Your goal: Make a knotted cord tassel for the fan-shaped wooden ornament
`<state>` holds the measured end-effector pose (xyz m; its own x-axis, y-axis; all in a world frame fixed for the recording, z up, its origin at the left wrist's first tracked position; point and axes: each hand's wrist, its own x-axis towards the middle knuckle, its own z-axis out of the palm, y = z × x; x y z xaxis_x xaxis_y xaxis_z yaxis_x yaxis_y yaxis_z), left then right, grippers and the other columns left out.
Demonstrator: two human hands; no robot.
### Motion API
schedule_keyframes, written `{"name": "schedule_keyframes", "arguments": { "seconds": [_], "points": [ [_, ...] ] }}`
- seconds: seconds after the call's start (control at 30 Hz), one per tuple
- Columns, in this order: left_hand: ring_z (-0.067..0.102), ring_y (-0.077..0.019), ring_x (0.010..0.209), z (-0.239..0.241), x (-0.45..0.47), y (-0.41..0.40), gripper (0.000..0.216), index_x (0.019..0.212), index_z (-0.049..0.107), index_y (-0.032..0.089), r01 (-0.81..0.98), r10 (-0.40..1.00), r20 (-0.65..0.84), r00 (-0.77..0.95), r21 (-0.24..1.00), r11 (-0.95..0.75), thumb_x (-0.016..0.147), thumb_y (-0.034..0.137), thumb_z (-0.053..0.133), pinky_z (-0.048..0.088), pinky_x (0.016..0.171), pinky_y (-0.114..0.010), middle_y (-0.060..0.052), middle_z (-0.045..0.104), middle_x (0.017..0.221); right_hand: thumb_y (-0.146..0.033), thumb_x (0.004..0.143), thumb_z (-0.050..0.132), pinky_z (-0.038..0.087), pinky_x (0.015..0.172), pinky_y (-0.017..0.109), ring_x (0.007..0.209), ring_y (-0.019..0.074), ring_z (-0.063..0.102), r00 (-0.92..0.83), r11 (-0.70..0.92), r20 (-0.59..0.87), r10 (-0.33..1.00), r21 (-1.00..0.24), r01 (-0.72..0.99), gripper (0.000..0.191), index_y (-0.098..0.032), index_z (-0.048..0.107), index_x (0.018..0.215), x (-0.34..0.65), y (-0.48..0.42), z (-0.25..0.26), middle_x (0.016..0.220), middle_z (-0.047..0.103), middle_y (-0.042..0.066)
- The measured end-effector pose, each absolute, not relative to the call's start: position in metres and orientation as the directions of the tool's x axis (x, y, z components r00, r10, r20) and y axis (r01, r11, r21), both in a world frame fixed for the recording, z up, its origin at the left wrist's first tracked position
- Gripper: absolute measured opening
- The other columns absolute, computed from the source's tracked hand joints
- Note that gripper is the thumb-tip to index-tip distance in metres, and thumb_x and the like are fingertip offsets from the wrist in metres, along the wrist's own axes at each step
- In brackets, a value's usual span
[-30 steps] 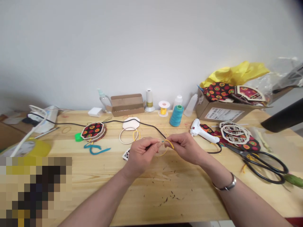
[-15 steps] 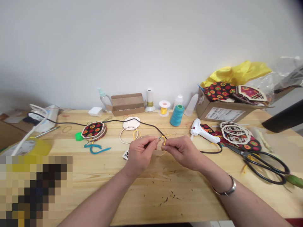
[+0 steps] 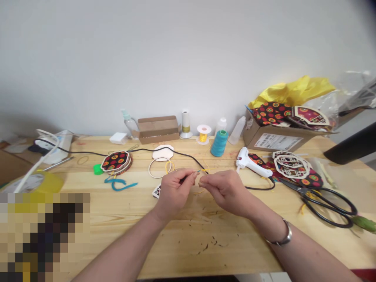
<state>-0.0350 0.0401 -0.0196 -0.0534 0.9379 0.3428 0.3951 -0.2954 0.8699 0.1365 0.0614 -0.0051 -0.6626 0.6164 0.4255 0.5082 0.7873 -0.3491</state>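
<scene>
Both hands meet over the middle of the wooden table [image 3: 188, 239]. The left hand [image 3: 173, 192] pinches a thin needle-like tool [image 3: 196, 172] between thumb and fingertips. The right hand [image 3: 225, 190] has its fingers closed on a yellow cord [image 3: 205, 170] just beside it. At 1 o'clock stands a teal thread spool [image 3: 219, 143]; at 2 o'clock lies a white glue gun [image 3: 249, 163]; at 3 o'clock, black scissors [image 3: 326, 203].
</scene>
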Motion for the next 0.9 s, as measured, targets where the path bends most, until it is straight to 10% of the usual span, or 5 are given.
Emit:
{"name": "schedule_keyframes", "arguments": {
  "seconds": [0.17, 0.3, 0.63, 0.9],
  "points": [
    [0.059, -0.0135, 0.064, -0.021, -0.035, 0.041, 0.017, 0.078, 0.07, 0.019, 0.437, 0.928, 0.343, 0.147, 0.819, -0.372, 0.083, 0.019, 0.054, 0.044, 0.061, -0.023, -0.001, 0.068, 0.069, -0.01, 0.082, 0.042, 0.017, 0.049, 0.03, 0.05, 0.0124, 0.04, -0.729, 0.826, 0.521, 0.445, 0.075, 0.558, 0.019, -0.017, 0.058, 0.077, 0.136, 0.059, -0.013, 0.055, 0.052, -0.001],
    [0.053, -0.0114, 0.057, -0.02, -0.034, 0.04, 0.02, 0.074, 0.069, 0.019, 0.45, 0.9, 0.333, 0.281, 0.783, -0.43, 0.084, 0.017, 0.051, 0.04, 0.057, -0.022, 0.001, 0.061, 0.06, -0.011, 0.085, 0.04, 0.019, 0.05, 0.03, 0.052, 0.0133, 0.042, -0.738, 0.824, 0.539, 0.407, 0.132, 0.551, 0.02, -0.017, 0.058, 0.076, 0.139, 0.059, -0.01, 0.056, 0.052, 0.0],
    [0.053, -0.0119, 0.059, -0.013, -0.034, 0.037, 0.015, 0.072, 0.068, 0.017, 0.243, 0.918, 0.283, 0.279, 0.904, -0.352, 0.082, 0.019, 0.057, 0.044, 0.058, -0.024, -0.001, 0.06, 0.062, -0.019, 0.088, 0.046, 0.031, 0.053, 0.02, 0.055, 0.0083, 0.048, -0.619, 0.669, 0.325, 0.715, -0.577, 0.469, 0.022, -0.015, 0.062, 0.073, 0.145, 0.076, -0.003, 0.06, 0.057, -0.002],
    [0.052, -0.0108, 0.056, -0.013, -0.034, 0.037, 0.015, 0.073, 0.068, 0.017, 0.302, 0.935, 0.348, 0.064, 0.886, -0.351, 0.082, 0.02, 0.056, 0.043, 0.054, -0.021, 0.001, 0.059, 0.06, -0.018, 0.086, 0.046, 0.03, 0.052, 0.02, 0.054, 0.0081, 0.04, -0.581, 0.543, 0.248, 0.775, -0.731, 0.413, 0.023, -0.015, 0.059, 0.068, 0.142, 0.077, -0.009, 0.056, 0.049, -0.004]
  ]
}}
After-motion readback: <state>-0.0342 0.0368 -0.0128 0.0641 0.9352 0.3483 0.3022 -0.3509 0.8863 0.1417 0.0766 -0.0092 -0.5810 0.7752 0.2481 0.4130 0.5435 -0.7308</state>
